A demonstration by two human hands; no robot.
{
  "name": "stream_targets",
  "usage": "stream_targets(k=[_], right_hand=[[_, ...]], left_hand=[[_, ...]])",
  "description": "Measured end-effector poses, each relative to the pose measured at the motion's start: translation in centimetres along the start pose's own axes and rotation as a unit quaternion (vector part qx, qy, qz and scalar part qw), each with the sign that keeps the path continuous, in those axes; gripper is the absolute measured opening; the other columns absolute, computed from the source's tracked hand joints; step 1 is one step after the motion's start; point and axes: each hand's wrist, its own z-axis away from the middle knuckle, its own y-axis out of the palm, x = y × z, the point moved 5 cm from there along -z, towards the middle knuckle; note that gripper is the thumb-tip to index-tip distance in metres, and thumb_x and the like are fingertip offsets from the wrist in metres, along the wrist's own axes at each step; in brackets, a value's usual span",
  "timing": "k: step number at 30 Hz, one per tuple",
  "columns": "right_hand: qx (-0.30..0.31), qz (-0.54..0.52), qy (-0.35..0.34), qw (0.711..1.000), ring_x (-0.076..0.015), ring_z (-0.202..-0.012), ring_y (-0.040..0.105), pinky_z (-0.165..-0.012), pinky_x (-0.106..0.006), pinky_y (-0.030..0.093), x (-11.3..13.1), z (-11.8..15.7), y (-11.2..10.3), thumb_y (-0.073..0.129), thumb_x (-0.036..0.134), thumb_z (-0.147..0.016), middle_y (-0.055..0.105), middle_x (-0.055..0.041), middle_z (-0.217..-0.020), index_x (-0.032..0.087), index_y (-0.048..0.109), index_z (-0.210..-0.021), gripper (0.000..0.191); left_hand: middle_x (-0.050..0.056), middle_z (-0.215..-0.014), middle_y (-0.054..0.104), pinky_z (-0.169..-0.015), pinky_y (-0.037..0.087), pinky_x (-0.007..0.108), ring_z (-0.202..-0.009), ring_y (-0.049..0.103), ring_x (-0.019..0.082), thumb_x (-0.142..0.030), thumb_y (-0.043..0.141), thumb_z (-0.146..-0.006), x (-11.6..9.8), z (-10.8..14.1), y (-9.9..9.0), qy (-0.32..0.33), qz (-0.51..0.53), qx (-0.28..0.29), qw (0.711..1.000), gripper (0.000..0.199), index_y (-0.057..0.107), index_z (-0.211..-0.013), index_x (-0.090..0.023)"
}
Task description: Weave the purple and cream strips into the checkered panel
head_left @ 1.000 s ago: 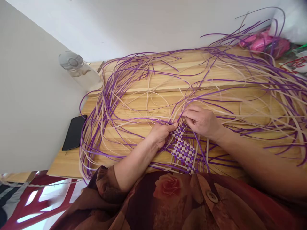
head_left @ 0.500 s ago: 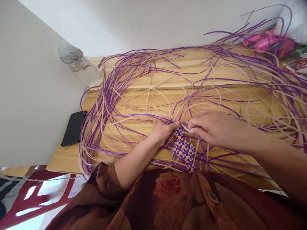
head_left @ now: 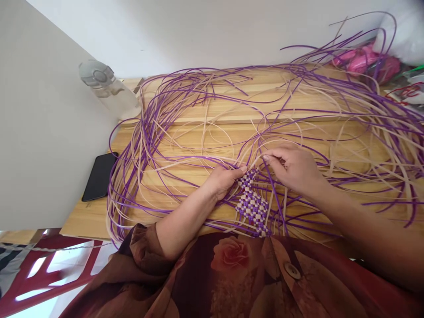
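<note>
A woven piece (head_left: 253, 205) of purple and beige strips, in a checkered pattern, lies close to my body with many loose strands fanning out from it. At its upper left edge my left hand (head_left: 226, 179) grips the weave, thumb on top and the other fingers mostly hidden beneath. Up and to the right of the weave, my right hand (head_left: 293, 170) pinches a beige strip (head_left: 255, 161) between thumb and forefinger. That strip runs from the weave's top edge up to my fingertips. A purple strip (head_left: 270, 176) passes just by the right fingertips.
Long loose purple and beige strands (head_left: 149, 128) loop across the wooden table (head_left: 232, 112) on both sides. At the left are a black phone (head_left: 100, 176) and a clear bottle (head_left: 111, 90). Pink bundles in plastic (head_left: 359, 59) sit at the back right, against the wall.
My right hand has moved up and away from the weave's top edge, drawing the beige strip out with it. My left hand keeps its hold on the weave.
</note>
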Motion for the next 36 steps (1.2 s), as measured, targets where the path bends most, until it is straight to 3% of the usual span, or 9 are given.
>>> stream_targets(k=[6,10,14,17,20,22,25,28,36], right_hand=[[0.082,0.007,0.001,0.997,-0.0173,-0.062,0.057,-0.059,-0.03,0.036,1.6,2.3,1.5,0.047,0.03,-0.091,0.065,-0.003,-0.067,0.019,0.067,-0.081,0.025],[0.133,-0.147,0.064,0.978,-0.0146,-0.056,0.056,-0.055,-0.027,0.04,2.5,3.0,2.3,0.054,0.028,-0.085,0.062,-0.0001,-0.065,0.018,0.064,-0.091,0.016],[0.159,-0.303,0.165,0.925,-0.0157,-0.058,0.062,-0.056,-0.026,0.049,2.4,3.6,3.9,0.058,0.027,-0.082,0.065,-0.0003,-0.068,0.012,0.055,-0.127,0.048],[0.166,-0.314,0.178,0.918,-0.0161,-0.057,0.062,-0.056,-0.026,0.049,2.6,4.1,4.3,0.057,0.026,-0.085,0.065,0.0006,-0.064,0.008,0.039,-0.145,0.065],[0.164,-0.183,0.09,0.965,-0.0176,-0.058,0.063,-0.058,-0.029,0.047,3.0,4.0,3.0,0.056,0.028,-0.088,0.068,-0.0017,-0.066,0.01,0.048,-0.141,0.056],[0.092,-0.033,-0.013,0.995,-0.0204,-0.066,0.065,-0.063,-0.031,0.047,3.4,3.2,1.0,0.056,0.028,-0.089,0.071,-0.0055,-0.074,0.014,0.064,-0.125,0.039],[0.006,0.082,-0.183,0.98,-0.021,-0.086,0.066,-0.074,-0.031,0.047,4.5,1.6,-1.1,0.049,0.019,-0.092,0.071,-0.0084,-0.097,0.019,0.071,-0.112,0.029],[0.033,0.1,-0.307,0.946,-0.0177,-0.087,0.063,-0.075,-0.027,0.046,4.5,0.1,-0.8,0.044,0.01,-0.092,0.069,-0.0084,-0.1,0.019,0.072,-0.103,0.032],[-0.065,0.166,-0.287,0.941,-0.02,-0.082,0.058,-0.075,-0.031,0.046,1.5,-0.5,-1.0,0.049,0.013,-0.092,0.064,-0.008,-0.086,0.016,0.068,-0.088,0.019]], left_hand=[[0.007,-0.078,0.073,-0.081,0.049,0.035,-0.073,0.066,0.019,-0.034,0.087,-0.055,-0.2,0.5,0.4,-0.005,0.02,0.013,1.0,0.032,0.073,-0.075,-0.013],[0.006,-0.077,0.072,-0.08,0.049,0.035,-0.071,0.065,0.019,-0.032,0.09,-0.05,-0.9,1.0,1.1,0.019,0.017,0.045,0.999,0.036,0.073,-0.074,-0.013],[0.006,-0.077,0.071,-0.076,0.049,0.034,-0.07,0.064,0.018,-0.033,0.091,-0.047,-1.0,1.1,1.4,0.045,0.02,0.038,0.998,0.04,0.071,-0.074,-0.012],[0.004,-0.073,0.069,-0.07,0.048,0.031,-0.067,0.062,0.015,-0.03,0.091,-0.046,-0.5,0.8,1.1,0.06,0.008,0.008,0.998,0.038,0.069,-0.071,-0.012],[0.003,-0.07,0.068,-0.065,0.047,0.029,-0.062,0.06,0.014,-0.027,0.089,-0.048,0.1,0.5,0.8,0.062,-0.02,-0.015,0.998,0.034,0.069,-0.07,-0.012],[0.004,-0.072,0.069,-0.066,0.048,0.03,-0.062,0.061,0.015,-0.027,0.089,-0.049,0.3,0.4,0.7,0.064,-0.027,-0.019,0.997,0.033,0.071,-0.072,-0.012],[0.004,-0.073,0.07,-0.07,0.05,0.031,-0.064,0.061,0.015,-0.024,0.088,-0.049,0.1,0.4,0.7,0.072,-0.027,-0.023,0.997,0.031,0.07,-0.072,-0.012],[0.002,-0.072,0.069,-0.072,0.05,0.031,-0.064,0.061,0.014,-0.022,0.087,-0.048,-0.3,0.5,0.8,0.081,-0.024,-0.022,0.996,0.029,0.069,-0.069,-0.013],[0.005,-0.071,0.071,-0.074,0.051,0.034,-0.065,0.063,0.016,-0.02,0.089,-0.045,-0.2,0.4,0.8,0.008,0.015,-0.009,1.0,0.033,0.07,-0.07,-0.011]])
